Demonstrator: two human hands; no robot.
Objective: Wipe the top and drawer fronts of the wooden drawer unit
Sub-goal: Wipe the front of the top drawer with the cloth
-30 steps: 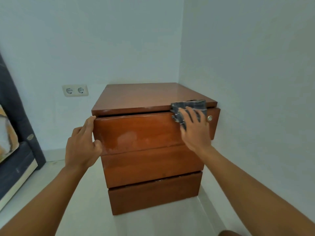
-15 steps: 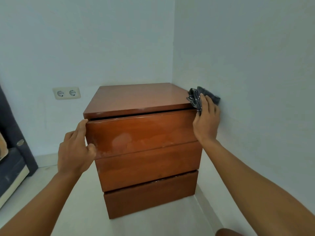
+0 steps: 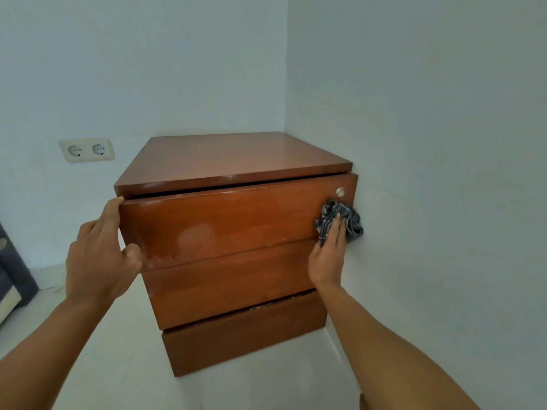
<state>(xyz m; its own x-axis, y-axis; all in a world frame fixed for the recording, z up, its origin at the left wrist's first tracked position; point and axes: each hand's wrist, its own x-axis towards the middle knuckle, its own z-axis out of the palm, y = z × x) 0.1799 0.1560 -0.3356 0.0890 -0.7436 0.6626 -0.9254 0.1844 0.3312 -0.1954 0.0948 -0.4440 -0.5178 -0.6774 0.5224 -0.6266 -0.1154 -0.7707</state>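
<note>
Left hand: grips the left edge of the top drawer front; fingers run up the side to its upper corner, thumb pressed on the face.
Right hand: fingers straight and together, pressing a crumpled dark grey cloth flat against the right end of the same front. The two hands are well apart.
Walls: pale and plain, meeting in a corner behind the unit.
Floor: pale, smooth.
Drawer unit: reddish-brown wooden block of three drawers, set in the corner with its right side near the right-hand wall.
Drawer fronts: the top drawer front stands slightly proud, with a dark gap under the top panel and dull whitish patches on its lower face. The middle front and bottom front lie below it.
Cloth position: bunched just below the lock, overhanging the front's right edge.
Socket: white double wall outlet, left of the unit.
Lock: small round silver-coloured fitting in the upper right corner of the top drawer front.
</note>
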